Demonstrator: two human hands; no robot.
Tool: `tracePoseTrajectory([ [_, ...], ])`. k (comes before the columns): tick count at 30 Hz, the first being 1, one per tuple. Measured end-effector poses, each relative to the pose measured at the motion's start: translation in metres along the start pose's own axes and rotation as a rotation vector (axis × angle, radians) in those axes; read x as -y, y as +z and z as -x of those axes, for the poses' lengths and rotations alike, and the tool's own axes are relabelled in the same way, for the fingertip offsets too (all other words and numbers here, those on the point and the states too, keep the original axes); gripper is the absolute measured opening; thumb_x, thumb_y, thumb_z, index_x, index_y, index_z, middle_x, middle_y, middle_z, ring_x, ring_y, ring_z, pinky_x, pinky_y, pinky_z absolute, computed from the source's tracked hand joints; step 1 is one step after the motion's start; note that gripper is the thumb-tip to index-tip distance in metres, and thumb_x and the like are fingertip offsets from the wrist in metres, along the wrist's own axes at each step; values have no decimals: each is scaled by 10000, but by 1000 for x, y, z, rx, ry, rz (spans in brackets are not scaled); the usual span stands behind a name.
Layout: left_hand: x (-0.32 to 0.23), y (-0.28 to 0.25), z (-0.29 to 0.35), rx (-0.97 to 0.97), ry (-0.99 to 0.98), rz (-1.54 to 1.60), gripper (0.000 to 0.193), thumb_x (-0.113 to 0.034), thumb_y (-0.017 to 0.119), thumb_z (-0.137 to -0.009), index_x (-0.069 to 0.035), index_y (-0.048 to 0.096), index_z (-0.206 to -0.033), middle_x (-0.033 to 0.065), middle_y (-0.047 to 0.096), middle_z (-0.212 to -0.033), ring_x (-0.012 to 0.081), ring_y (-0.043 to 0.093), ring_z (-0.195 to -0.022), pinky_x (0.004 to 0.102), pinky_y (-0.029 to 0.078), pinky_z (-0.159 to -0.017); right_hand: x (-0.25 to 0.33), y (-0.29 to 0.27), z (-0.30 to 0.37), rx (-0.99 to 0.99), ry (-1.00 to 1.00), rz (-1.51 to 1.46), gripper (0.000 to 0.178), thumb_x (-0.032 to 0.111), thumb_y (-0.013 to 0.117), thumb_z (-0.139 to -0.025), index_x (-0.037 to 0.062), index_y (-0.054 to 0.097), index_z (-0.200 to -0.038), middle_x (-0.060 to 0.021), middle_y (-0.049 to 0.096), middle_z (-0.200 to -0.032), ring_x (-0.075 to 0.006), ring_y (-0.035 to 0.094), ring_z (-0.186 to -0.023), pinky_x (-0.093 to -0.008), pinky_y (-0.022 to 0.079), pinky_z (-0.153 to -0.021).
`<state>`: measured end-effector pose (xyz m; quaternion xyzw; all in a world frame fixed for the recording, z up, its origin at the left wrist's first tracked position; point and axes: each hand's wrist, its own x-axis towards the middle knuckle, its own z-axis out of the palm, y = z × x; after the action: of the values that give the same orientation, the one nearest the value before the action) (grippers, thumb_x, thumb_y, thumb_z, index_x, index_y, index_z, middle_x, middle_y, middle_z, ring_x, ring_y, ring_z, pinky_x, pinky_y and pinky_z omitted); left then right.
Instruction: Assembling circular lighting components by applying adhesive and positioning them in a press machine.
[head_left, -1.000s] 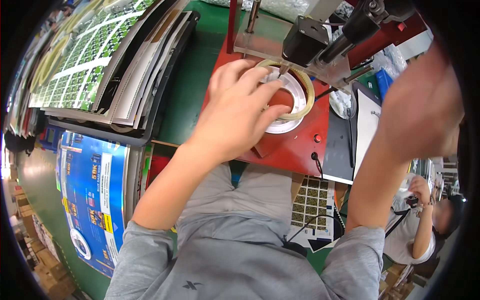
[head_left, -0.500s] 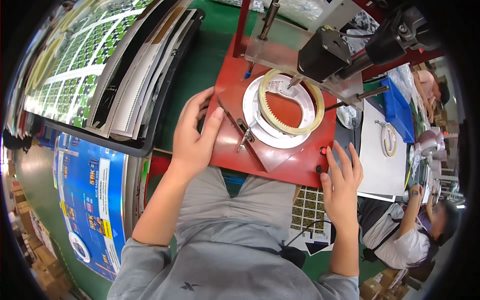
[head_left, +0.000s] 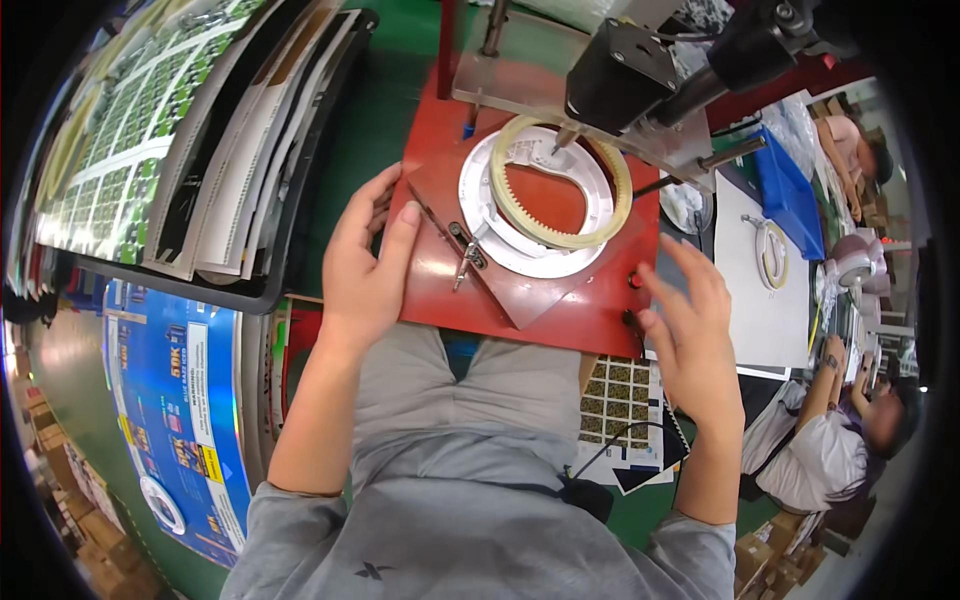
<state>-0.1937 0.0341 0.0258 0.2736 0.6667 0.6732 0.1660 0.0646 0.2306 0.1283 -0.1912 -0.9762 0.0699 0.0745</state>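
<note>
**Two hands flank one red plate that carries two rings**

Nearest to me, one gridded sheet shows beside the person's lap, below the plate's front edge. Just past it are the hands, and I see nothing gripped in either. The left hand's grip is parted: its thumb lies at the plate's left edge, fingers loosely curled outside that edge; I can't tell how hard it touches. The right hand has its grip spread wide by the front right corner, fingertips just beside the one red button; contact I can't make out.

One metal clamp sits near the plate's front left. Behind it, around the middle, lies one white ring, and over that one cream toothed ring, set off toward the back right. One black motor stands above them on a clear panel, its pointed tip reaching down inside the cream ring's outline.

Along the green counter's left side, one black tray holds a thick stack of sheets. To the plate's right, another cream ring lies on white paper, with one blue bin behind it. Farther off, I count at least two co-workers.
</note>
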Motion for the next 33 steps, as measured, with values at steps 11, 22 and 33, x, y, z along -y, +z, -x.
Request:
tracePoseTrajectory([
  [11,-1,1,-1,6,19,-37,426,-139,625,-1068,11,569,-1463,145,665,-1355,203,659,-1219,334,501,-1071,23,17,-22,-363,-64,-242,269,46,704,-952,6,715,-1217,-165,673,-1300,-361,627,-1231,-449,492,-1048],
  [22,-5,-2,7,24,-111,40,439,-102,580,-1091,-19,517,-1518,90,724,-1139,99,666,-990,254,532,-912,6,22,10,-102,43,33,355,114,727,-939,35,704,-1285,-129,601,-1434,-389,485,-1405,-499,391,-1148],
  [33,-1,-1,5,7,-94,44,438,-96,575,-1098,-7,503,-1521,86,721,-1067,86,674,-936,236,538,-827,5,11,14,24,11,85,538,187,761,-907,23,634,-1403,-125,544,-1528,-403,425,-1463,-524,341,-1179],
])
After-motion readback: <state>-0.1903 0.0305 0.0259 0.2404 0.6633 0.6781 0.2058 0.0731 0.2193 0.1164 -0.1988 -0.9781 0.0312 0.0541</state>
